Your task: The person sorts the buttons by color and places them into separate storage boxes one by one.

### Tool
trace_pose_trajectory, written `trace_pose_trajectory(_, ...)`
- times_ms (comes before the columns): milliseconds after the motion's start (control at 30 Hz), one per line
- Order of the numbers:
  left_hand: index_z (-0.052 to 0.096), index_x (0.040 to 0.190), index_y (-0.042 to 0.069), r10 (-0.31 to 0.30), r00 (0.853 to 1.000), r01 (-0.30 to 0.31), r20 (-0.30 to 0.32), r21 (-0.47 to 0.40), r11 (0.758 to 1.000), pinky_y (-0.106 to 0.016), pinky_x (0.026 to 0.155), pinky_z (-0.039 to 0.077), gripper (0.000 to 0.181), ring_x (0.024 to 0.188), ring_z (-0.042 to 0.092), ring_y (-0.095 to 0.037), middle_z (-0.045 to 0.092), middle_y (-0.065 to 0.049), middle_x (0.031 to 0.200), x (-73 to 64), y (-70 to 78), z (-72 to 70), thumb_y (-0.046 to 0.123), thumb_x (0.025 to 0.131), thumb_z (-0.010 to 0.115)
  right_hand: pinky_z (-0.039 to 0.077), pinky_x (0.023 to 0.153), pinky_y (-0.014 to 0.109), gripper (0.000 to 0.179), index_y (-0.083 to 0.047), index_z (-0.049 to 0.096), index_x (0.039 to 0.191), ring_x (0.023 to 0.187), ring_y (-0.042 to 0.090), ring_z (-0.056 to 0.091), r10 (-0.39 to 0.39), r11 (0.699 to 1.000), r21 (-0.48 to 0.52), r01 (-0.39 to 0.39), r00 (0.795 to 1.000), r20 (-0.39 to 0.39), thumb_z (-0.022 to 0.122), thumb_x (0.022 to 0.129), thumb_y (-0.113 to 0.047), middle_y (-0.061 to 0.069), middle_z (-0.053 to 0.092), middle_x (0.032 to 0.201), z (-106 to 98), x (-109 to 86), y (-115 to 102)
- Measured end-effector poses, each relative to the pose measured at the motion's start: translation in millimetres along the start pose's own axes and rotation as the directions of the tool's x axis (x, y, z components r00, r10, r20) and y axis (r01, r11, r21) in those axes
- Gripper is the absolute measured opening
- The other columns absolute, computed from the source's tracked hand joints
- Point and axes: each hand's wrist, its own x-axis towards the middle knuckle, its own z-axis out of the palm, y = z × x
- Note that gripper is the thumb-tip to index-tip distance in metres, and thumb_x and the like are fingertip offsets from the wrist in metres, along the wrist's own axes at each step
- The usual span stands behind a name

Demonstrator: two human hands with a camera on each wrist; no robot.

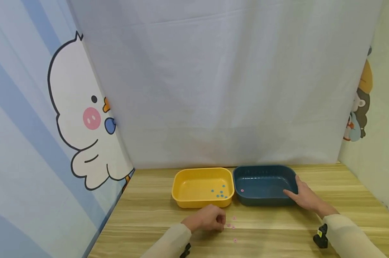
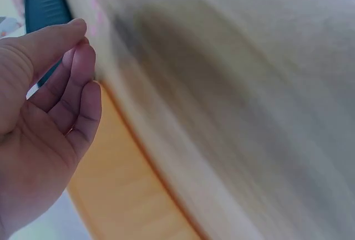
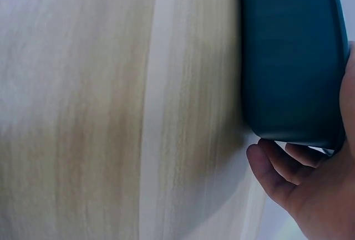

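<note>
While the head view took in the yellow tray [image 1: 194, 204] and the blue tray [image 1: 262, 202] side by side, it hid the palm of the left hand [image 1: 206, 217], which the left wrist view laid bare: the fingers were curled narrow and the thumb tip met the forefinger, though whether one of the pink pieces [image 1: 234, 218] sat between them could not be told. From the head, four pink pieces showed on the tabletop [image 1: 143, 215] near that hand, one more lay in the blue tray, and six blue pieces [image 1: 221, 192] lay in the yellow tray; the left wrist view gave only a pink blur. The right hand [image 1: 305, 197] held the blue tray's far right end, thumb spread wide at the rim, and the right wrist view added the fingers slightly bent against the outer wall. Both trays looked like smooth, shiny plastic with rounded corners, and the left wrist view picked out ridges on the blue tray's outside. The pieces were tiny and round. Pale wood grain streaked the tabletop, and a softly creased white cloth [image 1: 220, 82] hung behind.
</note>
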Motion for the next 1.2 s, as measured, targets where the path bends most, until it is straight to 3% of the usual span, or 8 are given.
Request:
trace_pose_trajectory(133, 0.065, 0.08, 0.013, 0.035, 0.999, -0.035, -0.018, -0.006, 0.999, -0.012, 0.059, 0.041, 0.007, 0.063, 0.047, 0.001, 0.052, 0.013, 0.069, 0.7, 1.2, -9.3, 0.008, 0.082, 0.069, 0.022, 0.096, 0.068, 0.096, 0.023, -0.005, 0.138, 0.122, 0.063, 0.017, -0.004, 1.0, -0.005, 0.004, 1.0, 0.0, 0.054, 0.095, -0.039, 0.05, 0.008, 0.138, -1, -0.5, -1)
trace_pose_trajectory(567, 0.065, 0.083, 0.014, 0.024, 0.999, -0.029, -0.046, -0.095, 0.995, -0.013, 0.062, 0.044, 0.007, 0.065, 0.05, 0.0, 0.056, 0.013, 0.071, 7.0, 18.5, -32.5, 0.011, 0.086, 0.07, 0.023, 0.096, 0.068, 0.096, 0.024, -0.004, 0.137, 0.122, 0.063, 0.018, -0.013, 1.0, -0.004, 0.013, 1.0, -0.007, 0.054, 0.095, -0.04, 0.05, 0.009, 0.137, 0, -2.0, -1)
trace_pose_trajectory(833, 0.067, 0.084, 0.016, 0.032, 0.997, -0.034, -0.074, -0.028, 0.999, -0.013, 0.064, 0.043, 0.005, 0.066, 0.051, 0.001, 0.058, 0.014, 0.072, 13.4, 24.4, -40.7, 0.013, 0.086, 0.07, 0.023, 0.095, 0.068, 0.096, 0.023, -0.004, 0.138, 0.122, 0.063, 0.018, -0.012, 1.0, 0.0, 0.012, 1.0, -0.007, 0.055, 0.095, -0.04, 0.05, 0.009, 0.137, -2, -1.9, -2)
trace_pose_trajectory(1000, 0.069, 0.09, 0.011, 0.038, 0.992, -0.049, -0.118, -0.09, 0.995, -0.013, 0.066, 0.045, 0.003, 0.069, 0.052, 0.001, 0.06, 0.012, 0.076, 20.2, 25.8, -44.7, 0.012, 0.088, 0.068, 0.023, 0.096, 0.068, 0.096, 0.024, -0.004, 0.137, 0.122, 0.063, 0.018, -0.009, 1.0, -0.006, 0.009, 1.0, -0.008, 0.055, 0.095, -0.039, 0.05, 0.009, 0.137, -1, -2.1, -2)
trace_pose_trajectory(1200, 0.068, 0.093, 0.009, -0.017, 0.986, -0.017, -0.167, -0.199, 0.98, -0.015, 0.069, 0.046, 0.005, 0.071, 0.052, -0.002, 0.06, 0.01, 0.078, 26.4, 27.8, -49.6, 0.012, 0.088, 0.067, 0.023, 0.096, 0.068, 0.096, 0.023, -0.004, 0.138, 0.122, 0.063, 0.018, -0.008, 1.0, -0.008, 0.008, 1.0, -0.009, 0.054, 0.095, -0.04, 0.05, 0.009, 0.137, -1, -1.6, -3)
